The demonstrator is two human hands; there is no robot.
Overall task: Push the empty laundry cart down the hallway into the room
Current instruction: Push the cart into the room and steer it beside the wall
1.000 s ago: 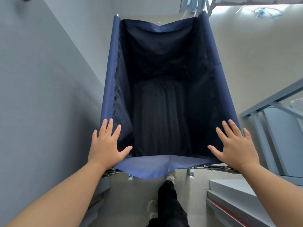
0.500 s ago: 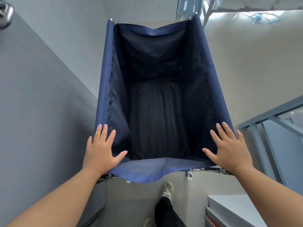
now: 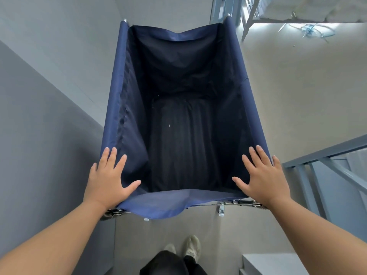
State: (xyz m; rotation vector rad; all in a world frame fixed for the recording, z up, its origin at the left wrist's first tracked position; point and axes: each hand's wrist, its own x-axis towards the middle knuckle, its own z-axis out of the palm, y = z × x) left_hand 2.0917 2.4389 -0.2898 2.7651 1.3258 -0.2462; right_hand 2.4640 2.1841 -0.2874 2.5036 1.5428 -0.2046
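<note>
Cart [image 3: 117,96] fills the middle of the head view, running from centre up toward 12 o'clock; its navy fabric walls stand open and its dark inside holds nothing; it stands on a pale floor [image 3: 297,96] with a grey wall [image 3: 39,116] close along its 9 o'clock side. Near rim sags in a soft fold at 6 o'clock of the cart, and a metal bar [image 3: 238,203] with clips shows just beneath it.

Left hand [image 3: 108,179] lies flat on the cart's near corner at 8 o'clock, fingers straight and spread, thumb pointing inward along the rim; it grasps nothing, only presses on the fabric. Right hand [image 3: 264,177] mirrors it on the near corner at 4 o'clock, released and flat, fingers fanned toward 12 o'clock, thumb angled toward the cart's inside. Both forearms reach in from the bottom corners of the view.

Shoes [image 3: 191,247], pale, and dark trousers [image 3: 170,262] show at 6 o'clock, behind the cart's near rim; grey railing [image 3: 325,153] slants across at 3 o'clock, well apart from the cart; a light step [image 3: 278,262] sits at 5 o'clock. Metal framing [image 3: 224,8] rises at 1 o'clock just beyond the cart's far corner; a blue tangle [image 3: 311,30] lies on the floor at 2 o'clock, too small to tell what it is.
</note>
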